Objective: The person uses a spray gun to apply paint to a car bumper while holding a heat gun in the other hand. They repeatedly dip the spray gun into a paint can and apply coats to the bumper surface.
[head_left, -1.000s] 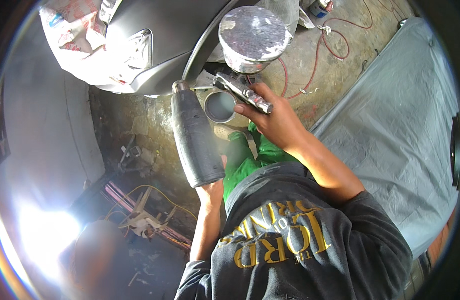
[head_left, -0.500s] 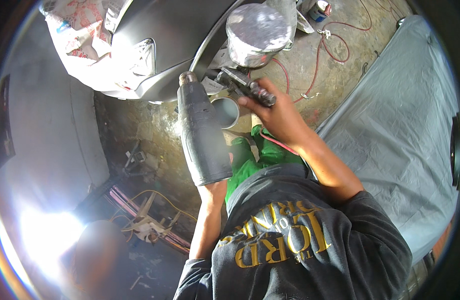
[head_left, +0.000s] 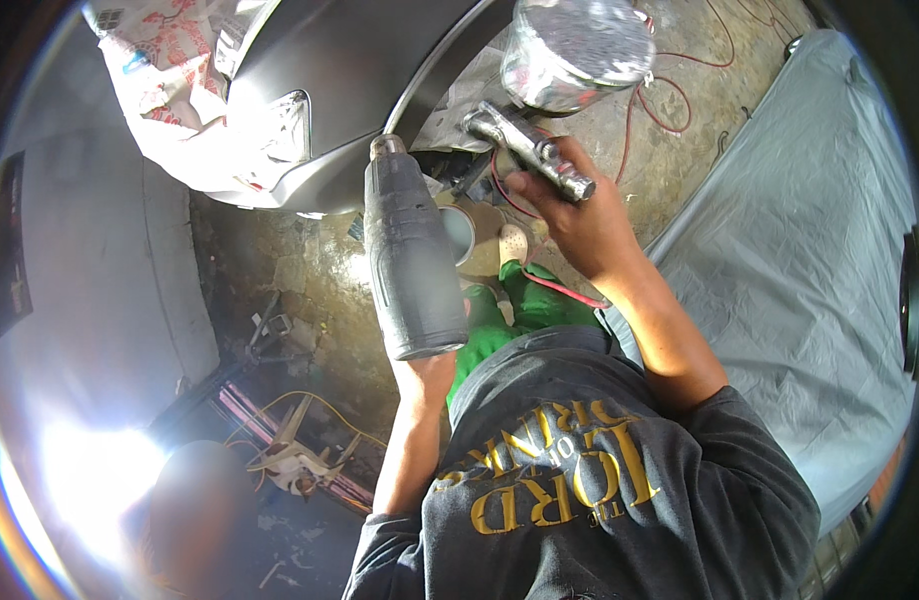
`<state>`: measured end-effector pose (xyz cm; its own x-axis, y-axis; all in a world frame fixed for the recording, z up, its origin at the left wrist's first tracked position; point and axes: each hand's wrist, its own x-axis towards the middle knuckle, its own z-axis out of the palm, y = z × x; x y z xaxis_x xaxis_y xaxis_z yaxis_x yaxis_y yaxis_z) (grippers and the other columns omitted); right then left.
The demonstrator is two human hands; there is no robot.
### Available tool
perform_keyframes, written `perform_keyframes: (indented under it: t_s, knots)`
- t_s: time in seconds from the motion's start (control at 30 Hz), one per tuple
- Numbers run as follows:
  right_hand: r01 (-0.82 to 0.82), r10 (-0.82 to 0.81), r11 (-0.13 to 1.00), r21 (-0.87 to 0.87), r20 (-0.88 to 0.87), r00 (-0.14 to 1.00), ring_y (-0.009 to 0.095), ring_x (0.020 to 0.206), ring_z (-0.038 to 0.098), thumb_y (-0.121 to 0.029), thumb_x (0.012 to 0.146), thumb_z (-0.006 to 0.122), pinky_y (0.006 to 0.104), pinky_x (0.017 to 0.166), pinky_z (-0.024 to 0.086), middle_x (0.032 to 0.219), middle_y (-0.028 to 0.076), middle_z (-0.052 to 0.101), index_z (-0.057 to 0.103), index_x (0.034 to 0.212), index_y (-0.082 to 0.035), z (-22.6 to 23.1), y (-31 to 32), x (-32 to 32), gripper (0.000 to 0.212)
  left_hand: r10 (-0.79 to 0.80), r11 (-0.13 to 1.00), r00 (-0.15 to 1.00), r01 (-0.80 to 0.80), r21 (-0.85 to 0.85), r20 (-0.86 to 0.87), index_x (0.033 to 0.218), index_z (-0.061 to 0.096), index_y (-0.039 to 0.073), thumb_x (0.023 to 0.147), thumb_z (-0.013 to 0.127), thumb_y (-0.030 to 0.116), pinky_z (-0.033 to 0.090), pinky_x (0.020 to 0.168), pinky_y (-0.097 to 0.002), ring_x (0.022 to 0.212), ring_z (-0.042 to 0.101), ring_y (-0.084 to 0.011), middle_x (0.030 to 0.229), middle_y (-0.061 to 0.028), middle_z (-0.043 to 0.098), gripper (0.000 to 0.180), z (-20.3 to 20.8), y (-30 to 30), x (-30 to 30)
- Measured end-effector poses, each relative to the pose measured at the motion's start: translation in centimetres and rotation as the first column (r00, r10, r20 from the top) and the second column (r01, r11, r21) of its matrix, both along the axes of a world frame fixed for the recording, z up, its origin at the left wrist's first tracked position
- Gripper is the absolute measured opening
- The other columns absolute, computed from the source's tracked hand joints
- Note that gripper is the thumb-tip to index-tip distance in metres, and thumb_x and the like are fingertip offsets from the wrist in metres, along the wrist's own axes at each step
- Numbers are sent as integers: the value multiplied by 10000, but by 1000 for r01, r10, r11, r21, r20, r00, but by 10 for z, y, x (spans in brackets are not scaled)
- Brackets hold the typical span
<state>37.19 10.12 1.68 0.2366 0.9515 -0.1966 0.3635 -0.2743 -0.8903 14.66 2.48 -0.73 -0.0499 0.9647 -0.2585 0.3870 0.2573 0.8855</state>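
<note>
My left hand is wrapped round a dark grey heat gun, its metal nozzle pointing at a grey car body panel. Most of those fingers are hidden behind the tool. On the right, my right hand grips a metal spray gun with its fingers closed round the handle. A round silver cup sits above the gun's front end, close to the panel's edge. Near my right wrist runs a red hose.
Printed masking paper covers part of the panel at upper left. A round open container stands on the floor by my feet. At right lies a grey plastic cover; a bright lamp glares at lower left. Red hose coils across the floor.
My right hand has moved the spray gun and its cup to the right and tilted it. The heat gun in my left hand has shifted slightly right.
</note>
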Motion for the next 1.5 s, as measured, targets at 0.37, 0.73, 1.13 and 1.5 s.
perform_keyframes:
  t_s: [0.37,0.73,1.13,1.5]
  knots:
    - [-38,38,998,45,-2,999,336,879,690,-413,930,730,389,781,506,928,194,712,618,1190,-33,16,19,16,474,-12,999,999,14,-52,39,1217,639,2,831,796,149,485,949,-392,1074,629,-246,1176,-147,673,442,-9,3,-4]
    - [108,-110,989,102,12,994,281,896,695,-335,943,729,369,805,515,994,196,727,626,1173,2,37,25,25,421,-22,1000,998,23,-12,65,1171,664,1,834,785,158,521,886,-375,965,674,-238,1070,-142,714,391,10,17,2]
    - [-50,55,997,66,-68,996,318,907,704,-365,930,740,399,788,513,972,215,715,600,1192,-22,42,19,-8,454,142,989,981,-145,16,134,1127,677,8,821,811,122,527,865,-372,933,679,-213,1049,-112,724,353,3,0,-12]
    - [-191,194,981,37,-174,965,246,909,683,-275,937,750,367,811,510,1003,174,729,623,1167,10,52,17,-36,387,132,989,983,-139,47,131,1014,677,16,827,852,186,508,763,-336,824,617,-151,928,-50,685,307,-6,-8,-37]
